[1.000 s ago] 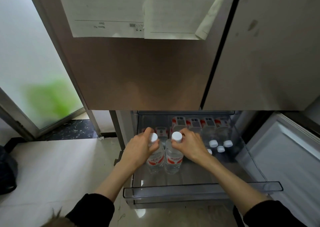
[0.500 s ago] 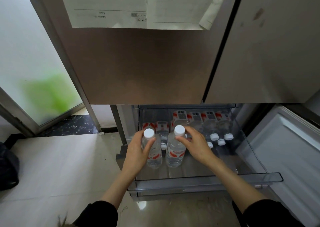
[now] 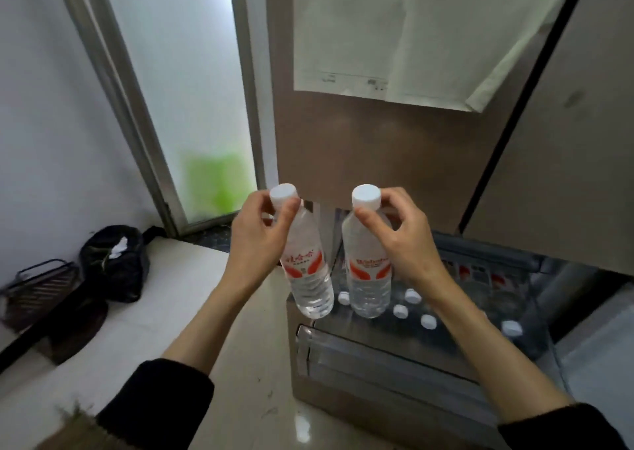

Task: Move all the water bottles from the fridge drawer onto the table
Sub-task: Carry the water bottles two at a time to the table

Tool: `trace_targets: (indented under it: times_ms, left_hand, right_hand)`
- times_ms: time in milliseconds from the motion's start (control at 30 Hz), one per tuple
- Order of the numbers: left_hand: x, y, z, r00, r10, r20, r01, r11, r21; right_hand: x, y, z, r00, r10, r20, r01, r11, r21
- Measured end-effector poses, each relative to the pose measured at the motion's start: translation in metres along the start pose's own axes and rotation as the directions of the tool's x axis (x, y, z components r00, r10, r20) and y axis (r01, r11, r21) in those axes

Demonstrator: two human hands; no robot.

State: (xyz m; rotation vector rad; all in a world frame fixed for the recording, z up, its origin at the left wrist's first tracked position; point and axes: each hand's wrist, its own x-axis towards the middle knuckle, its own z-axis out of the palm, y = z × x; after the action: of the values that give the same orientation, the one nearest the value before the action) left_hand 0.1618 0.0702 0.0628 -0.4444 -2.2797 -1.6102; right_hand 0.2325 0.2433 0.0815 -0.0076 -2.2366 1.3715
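The person stands over the open fridge drawer [image 3: 394, 353] with a water bottle in each hand, both lifted clear of it. The left hand [image 3: 255, 243] pinches the neck of the left bottle [image 3: 305, 271] just under its white cap, fingers [image 3: 260, 202] and thumb curled round it; that bottle hangs tilted, its base swung toward the other one, over the drawer's left front corner. The right hand [image 3: 404, 243] grips the right bottle [image 3: 368, 274] the same way, thumb and fingertips closed on the neck below the cap, and this one hangs close to upright above the drawer. The two bottles are near each other, almost touching at their lower ends. Both carry red and white labels.

Down in the clear plastic drawer, more bottles [image 3: 429, 321] remain, standing with their white caps up, and a back row shows red labels. Above hangs the brown fridge door [image 3: 377, 161] with a sheet of paper [image 3: 394, 38] stuck on it. On the pale floor [image 3: 188, 295] to the left sit a black bag [image 3: 113, 264] and a dark wire basket [image 3: 37, 291], beside a frosted glass door [image 3: 178, 89].
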Motion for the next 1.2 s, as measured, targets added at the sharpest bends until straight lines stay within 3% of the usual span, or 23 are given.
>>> trace_targets:
  times_ms: [100, 233, 500, 667, 867, 1200]
  left_hand:
    - [-0.017, 0.006, -0.052, 0.999, 0.027, -0.043, -0.020, 0.988, 0.152]
    - [-0.063, -0.011, -0.122, 0.983, -0.031, -0.180, 0.076, 0.966, 0.246]
    - [-0.157, -0.046, -0.300, 0.881, -0.126, -0.457, 0.314, 0.877, 0.364]
    - [-0.223, -0.070, -0.428, 0.823, -0.146, -0.550, 0.431, 0.791, 0.435]
    - [-0.294, -0.099, -0.566, 0.740, -0.233, -0.631, 0.593, 0.669, 0.448]
    - [-0.332, -0.154, -0.727, 0.585, -0.295, -0.756, 0.751, 0.551, 0.366]
  right_hand:
    - [-0.005, -0.025, 0.033, 0.993, -0.025, 0.115, 0.019, 0.999, 0.049]
    - [-0.026, -0.050, 0.094, 0.954, -0.035, 0.298, 0.003, 0.994, 0.107]
    - [-0.091, -0.144, 0.255, 0.783, -0.208, 0.587, 0.082, 0.969, 0.234]
    - [-0.147, -0.215, 0.368, 0.653, -0.346, 0.674, 0.156, 0.932, 0.327]
    - [-0.213, -0.282, 0.495, 0.519, -0.409, 0.751, 0.157, 0.909, 0.386]
    - [-0.265, -0.368, 0.676, 0.319, -0.467, 0.825, 0.224, 0.883, 0.414]
